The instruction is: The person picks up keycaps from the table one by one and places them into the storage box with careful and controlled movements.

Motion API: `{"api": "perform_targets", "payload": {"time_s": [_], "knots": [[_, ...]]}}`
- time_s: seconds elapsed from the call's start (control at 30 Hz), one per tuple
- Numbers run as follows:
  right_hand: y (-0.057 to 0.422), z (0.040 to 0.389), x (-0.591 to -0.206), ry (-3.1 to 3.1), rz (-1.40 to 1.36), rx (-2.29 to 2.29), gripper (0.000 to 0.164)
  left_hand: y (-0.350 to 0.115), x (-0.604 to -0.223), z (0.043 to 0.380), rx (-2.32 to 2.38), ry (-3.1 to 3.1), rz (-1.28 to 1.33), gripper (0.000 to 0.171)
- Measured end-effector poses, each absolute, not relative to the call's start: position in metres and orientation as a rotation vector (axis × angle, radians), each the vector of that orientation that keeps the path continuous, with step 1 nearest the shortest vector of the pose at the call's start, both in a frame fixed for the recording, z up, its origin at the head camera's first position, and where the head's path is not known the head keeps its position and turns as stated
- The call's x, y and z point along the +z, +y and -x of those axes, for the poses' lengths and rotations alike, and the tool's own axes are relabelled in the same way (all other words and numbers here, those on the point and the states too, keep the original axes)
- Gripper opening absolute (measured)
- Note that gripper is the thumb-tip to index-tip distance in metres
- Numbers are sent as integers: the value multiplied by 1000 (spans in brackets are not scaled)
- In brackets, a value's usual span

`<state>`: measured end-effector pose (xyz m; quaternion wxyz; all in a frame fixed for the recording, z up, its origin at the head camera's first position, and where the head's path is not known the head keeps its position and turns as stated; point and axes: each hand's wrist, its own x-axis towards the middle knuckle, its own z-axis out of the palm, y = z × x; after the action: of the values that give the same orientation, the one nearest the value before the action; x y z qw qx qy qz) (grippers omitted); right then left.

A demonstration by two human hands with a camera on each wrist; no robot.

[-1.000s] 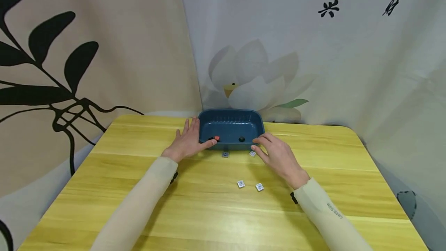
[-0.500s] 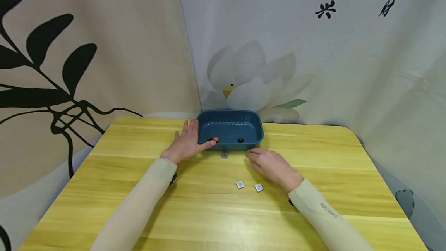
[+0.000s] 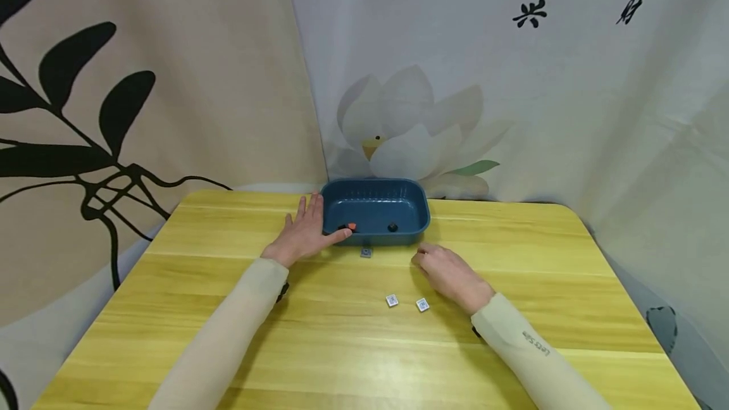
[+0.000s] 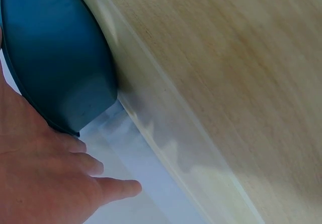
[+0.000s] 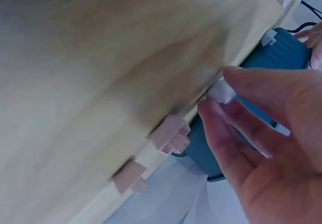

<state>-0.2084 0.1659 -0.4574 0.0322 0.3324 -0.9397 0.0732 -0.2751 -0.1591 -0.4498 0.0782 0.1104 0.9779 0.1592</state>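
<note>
A dark blue tray (image 3: 371, 239) stands at the far side of the table. My left hand (image 3: 302, 233) lies flat along its left end, fingers straight and thumb over the front rim; the left wrist view shows the fingers against the tray's outer wall. Just off the tray's front right corner, my right hand (image 3: 447, 271) pinches a small white piece (image 5: 220, 92) between thumb and fingertips, close over the table. In the head view the curled fingers hide that piece. Two small white square pieces with printed faces, one left (image 3: 392, 300) and one right (image 3: 422, 305), lie nearer me.
Another small square piece (image 3: 366, 252) sits right before the tray's front wall. Inside the tray are a red-and-black item (image 3: 351, 227) and a small black item (image 3: 392, 227). A printed cloth backdrop (image 3: 421, 49) hangs behind the wooden table (image 3: 319, 347).
My right hand has come down from the tray's front right corner onto the white piece there, taken it between the fingertips and shifted slightly right. The left hand stays in place.
</note>
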Motion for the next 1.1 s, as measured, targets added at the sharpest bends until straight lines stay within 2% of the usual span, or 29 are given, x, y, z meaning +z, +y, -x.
{"api": "perform_targets", "payload": {"time_s": [0.3, 0.6, 1.1], "knots": [[169, 206, -456, -2941, -974, 308, 12, -159, -448, 274, 499, 2922, -327, 126], [175, 202, -436, -2807, -846, 523, 13, -159, -448, 274, 489, 2930, -340, 128], [171, 224, -414, -2468, -692, 689, 17, -162, -450, 276, 508, 2916, -338, 130]]}}
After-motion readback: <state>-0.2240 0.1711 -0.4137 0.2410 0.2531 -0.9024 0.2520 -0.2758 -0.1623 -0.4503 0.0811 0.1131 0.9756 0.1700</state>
